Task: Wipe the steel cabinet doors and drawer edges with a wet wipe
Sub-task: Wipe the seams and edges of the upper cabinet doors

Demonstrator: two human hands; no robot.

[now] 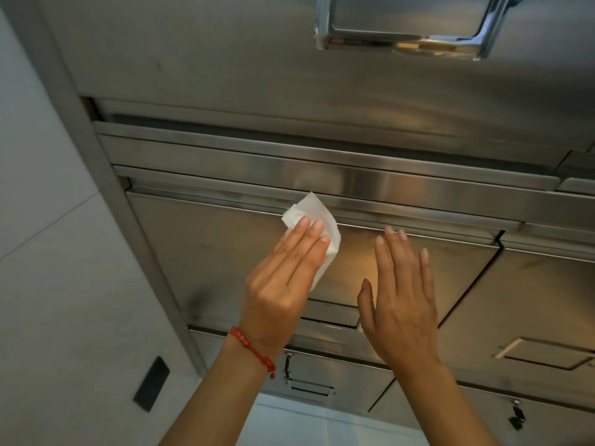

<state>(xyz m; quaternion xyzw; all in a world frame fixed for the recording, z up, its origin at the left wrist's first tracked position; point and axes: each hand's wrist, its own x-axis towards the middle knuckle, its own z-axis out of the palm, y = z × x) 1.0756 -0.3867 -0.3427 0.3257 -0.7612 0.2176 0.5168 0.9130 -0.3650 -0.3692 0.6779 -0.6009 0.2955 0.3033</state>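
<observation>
A white wet wipe lies flat against the upper part of a steel cabinet door, just below a drawer edge. My left hand, with a red string bracelet on its wrist, presses the wipe to the door with straight fingers. My right hand is held flat with straight fingers in front of the same door, to the right of the wipe, holding nothing; whether it touches the steel I cannot tell.
Steel drawer fronts stack above the door. A recessed handle sits at the top. More doors with a recessed pull and key locks lie right and below. A grey wall with a dark plate is left.
</observation>
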